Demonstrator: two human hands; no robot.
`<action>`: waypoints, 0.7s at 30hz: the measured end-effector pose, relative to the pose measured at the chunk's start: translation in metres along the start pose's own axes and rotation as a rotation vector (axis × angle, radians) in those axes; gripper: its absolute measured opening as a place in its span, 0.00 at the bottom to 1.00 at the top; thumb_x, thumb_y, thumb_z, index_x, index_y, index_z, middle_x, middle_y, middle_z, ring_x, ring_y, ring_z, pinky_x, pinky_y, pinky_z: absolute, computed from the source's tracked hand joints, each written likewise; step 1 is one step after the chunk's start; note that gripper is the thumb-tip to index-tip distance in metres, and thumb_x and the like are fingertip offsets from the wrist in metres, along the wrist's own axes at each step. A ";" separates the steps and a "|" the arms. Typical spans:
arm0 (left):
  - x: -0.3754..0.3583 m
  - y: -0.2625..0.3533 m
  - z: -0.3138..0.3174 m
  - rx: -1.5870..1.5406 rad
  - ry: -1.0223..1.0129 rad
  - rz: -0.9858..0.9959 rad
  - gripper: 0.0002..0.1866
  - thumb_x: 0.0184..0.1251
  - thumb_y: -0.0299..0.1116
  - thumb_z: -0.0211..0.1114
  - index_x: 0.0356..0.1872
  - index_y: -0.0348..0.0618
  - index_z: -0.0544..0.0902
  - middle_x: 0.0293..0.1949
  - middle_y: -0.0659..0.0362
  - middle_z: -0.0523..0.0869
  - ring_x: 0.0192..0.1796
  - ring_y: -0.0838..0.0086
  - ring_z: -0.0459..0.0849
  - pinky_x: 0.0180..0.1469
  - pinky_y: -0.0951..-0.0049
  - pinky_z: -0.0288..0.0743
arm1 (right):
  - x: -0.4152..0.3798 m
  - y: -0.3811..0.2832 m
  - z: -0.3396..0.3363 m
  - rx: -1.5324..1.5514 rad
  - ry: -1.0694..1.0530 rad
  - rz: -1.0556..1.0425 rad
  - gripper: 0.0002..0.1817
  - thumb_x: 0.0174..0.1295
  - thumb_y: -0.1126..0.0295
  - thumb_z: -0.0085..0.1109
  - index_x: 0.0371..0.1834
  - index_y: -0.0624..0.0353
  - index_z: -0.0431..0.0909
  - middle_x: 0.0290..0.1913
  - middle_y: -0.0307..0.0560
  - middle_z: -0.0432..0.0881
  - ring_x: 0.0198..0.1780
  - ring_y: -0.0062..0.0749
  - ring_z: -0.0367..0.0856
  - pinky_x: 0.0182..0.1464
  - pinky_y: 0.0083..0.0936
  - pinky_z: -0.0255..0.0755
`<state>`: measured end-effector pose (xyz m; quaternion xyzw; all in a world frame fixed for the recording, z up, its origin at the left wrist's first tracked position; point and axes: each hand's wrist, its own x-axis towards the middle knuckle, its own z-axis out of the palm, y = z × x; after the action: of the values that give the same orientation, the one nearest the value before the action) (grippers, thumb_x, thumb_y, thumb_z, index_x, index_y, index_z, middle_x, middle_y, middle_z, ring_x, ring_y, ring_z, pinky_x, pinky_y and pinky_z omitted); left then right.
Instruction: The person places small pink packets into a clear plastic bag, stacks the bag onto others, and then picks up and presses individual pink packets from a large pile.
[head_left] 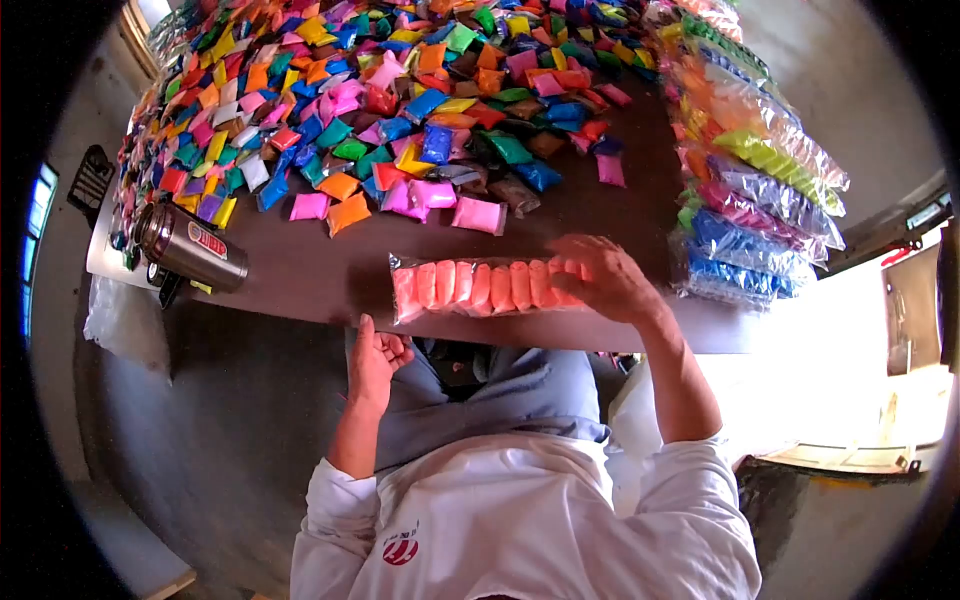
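A clear plastic bag point(481, 287) lies lengthwise near the table's front edge, holding a row of several coral-pink packets. Over its right end is my right hand point(608, 282), fingers stretched out to the left and slightly blurred. Whether those fingertips touch the bag cannot be made out. My left hand point(377, 360) hovers at the table edge, below the bag's left end and apart from it. Its thumb points up, its fingers are loosely bent, and nothing shows in it.
A big heap of small colourful packets point(435, 145) covers the far side of the brown table point(300, 285). Filled clear bags point(750, 250) are stacked at the right. On the left lies a metal flask point(200, 250), with a clear plastic bag point(125, 320) hanging off the edge.
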<state>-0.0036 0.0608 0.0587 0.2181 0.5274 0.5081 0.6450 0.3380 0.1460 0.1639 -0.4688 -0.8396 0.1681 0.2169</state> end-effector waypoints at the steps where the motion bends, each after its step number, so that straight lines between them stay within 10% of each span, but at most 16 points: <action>1: -0.001 0.001 -0.001 -0.036 -0.006 -0.035 0.30 0.72 0.63 0.47 0.26 0.45 0.75 0.30 0.59 0.82 0.34 0.73 0.80 0.44 0.70 0.76 | 0.002 -0.002 0.004 0.005 0.005 0.000 0.17 0.62 0.58 0.59 0.46 0.58 0.82 0.54 0.52 0.81 0.56 0.49 0.78 0.58 0.41 0.70; 7: -0.004 -0.001 0.005 0.102 0.018 -0.085 0.30 0.73 0.63 0.44 0.25 0.47 0.74 0.33 0.58 0.83 0.34 0.70 0.80 0.45 0.65 0.76 | 0.017 0.008 0.022 0.152 -0.021 -0.148 0.15 0.60 0.59 0.59 0.42 0.59 0.82 0.41 0.51 0.84 0.45 0.49 0.81 0.50 0.42 0.74; 12: -0.011 0.010 0.016 0.200 0.041 0.000 0.21 0.78 0.49 0.44 0.61 0.53 0.73 0.51 0.64 0.81 0.46 0.73 0.79 0.45 0.72 0.77 | 0.025 0.001 0.031 0.190 -0.100 -0.248 0.14 0.59 0.61 0.59 0.38 0.60 0.83 0.39 0.51 0.84 0.42 0.51 0.82 0.46 0.41 0.75; 19: -0.006 -0.013 -0.023 0.240 -0.058 0.092 0.17 0.75 0.39 0.52 0.56 0.42 0.78 0.48 0.56 0.82 0.43 0.71 0.83 0.44 0.70 0.81 | 0.030 -0.011 0.038 0.186 -0.113 -0.244 0.15 0.62 0.60 0.60 0.42 0.62 0.83 0.41 0.53 0.84 0.43 0.52 0.82 0.47 0.40 0.75; 21: -0.014 -0.013 -0.024 0.374 -0.024 0.206 0.12 0.71 0.32 0.56 0.49 0.37 0.80 0.43 0.54 0.83 0.37 0.70 0.84 0.41 0.70 0.81 | 0.027 0.000 0.047 0.337 0.250 -0.298 0.16 0.65 0.61 0.59 0.46 0.63 0.81 0.40 0.53 0.84 0.42 0.46 0.83 0.46 0.37 0.76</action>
<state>-0.0186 0.0374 0.0460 0.3927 0.5797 0.4622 0.5441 0.3006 0.1654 0.1293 -0.3143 -0.8262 0.2126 0.4164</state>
